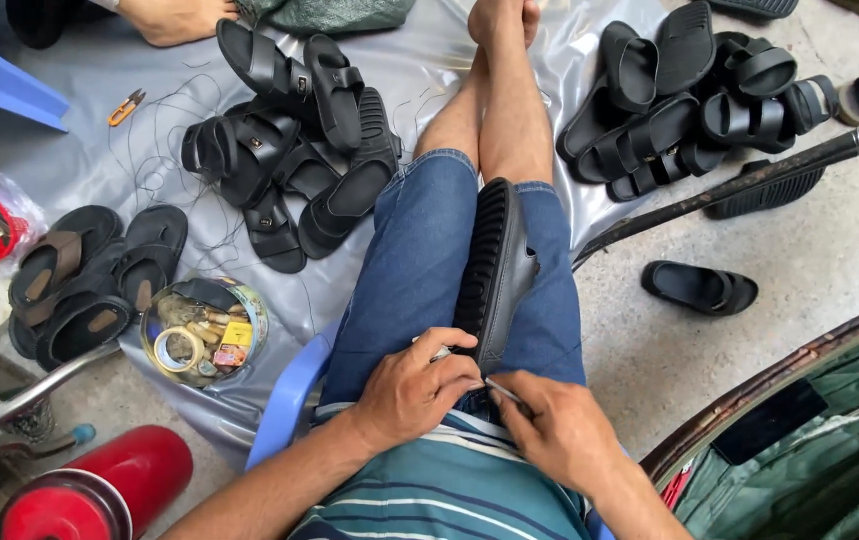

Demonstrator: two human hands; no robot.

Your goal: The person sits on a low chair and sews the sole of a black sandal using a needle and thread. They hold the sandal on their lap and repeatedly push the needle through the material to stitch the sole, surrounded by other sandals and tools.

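On the lap, a black sandal [494, 270] points away (long way out); the left hand [414, 385] grips its near end; the right hand [559, 430] pinches a needle [502, 389] just beside.

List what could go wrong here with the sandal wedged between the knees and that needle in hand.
The thin needle in the right hand points toward the left hand, whose fingers sit close by at the black sandal; a slip might prick them. The sandal is only wedged on edge between the legs and could twist. Loose thread on the grey sheet might tangle.
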